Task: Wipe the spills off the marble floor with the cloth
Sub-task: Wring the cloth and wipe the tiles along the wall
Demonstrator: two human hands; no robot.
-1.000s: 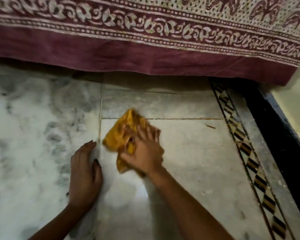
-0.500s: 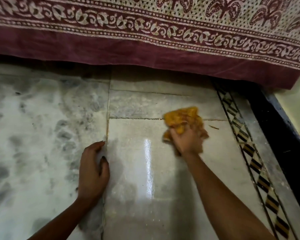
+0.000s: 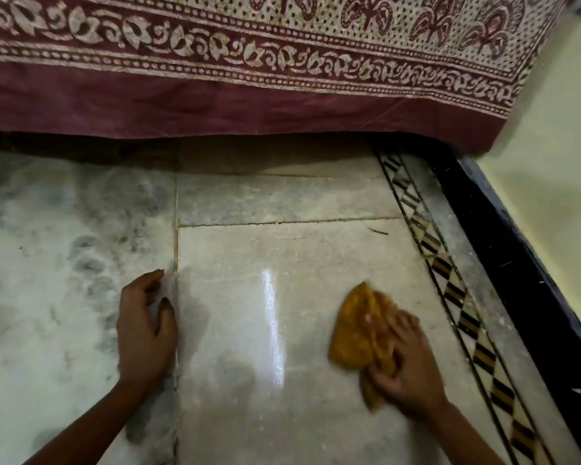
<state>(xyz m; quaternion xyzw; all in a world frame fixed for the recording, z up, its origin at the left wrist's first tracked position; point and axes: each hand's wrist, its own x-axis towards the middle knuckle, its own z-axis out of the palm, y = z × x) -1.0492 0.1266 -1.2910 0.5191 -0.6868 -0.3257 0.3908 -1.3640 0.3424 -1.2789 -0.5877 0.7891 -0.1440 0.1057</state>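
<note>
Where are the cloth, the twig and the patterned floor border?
cloth (image 3: 356, 333), head view, bunched middle
twig (image 3: 378, 231), head view, mid-length
patterned floor border (image 3: 450, 290), head view, a dark diamond

Marble floor (image 3: 302, 263) bears a crumpled yellow cloth (image 3: 356, 333) and small twig (image 3: 378, 231).

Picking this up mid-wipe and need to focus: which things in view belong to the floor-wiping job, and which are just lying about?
In the job:
- yellow cloth, bunched on the floor
- right hand, pressing the cloth
- left hand, flat on the floor
- marble floor, shiny wet streak mid-tile

Just lying about:
- patterned bedspread hanging at the top
- small twig-like scrap
- inlaid border strip
- black skirting
</note>
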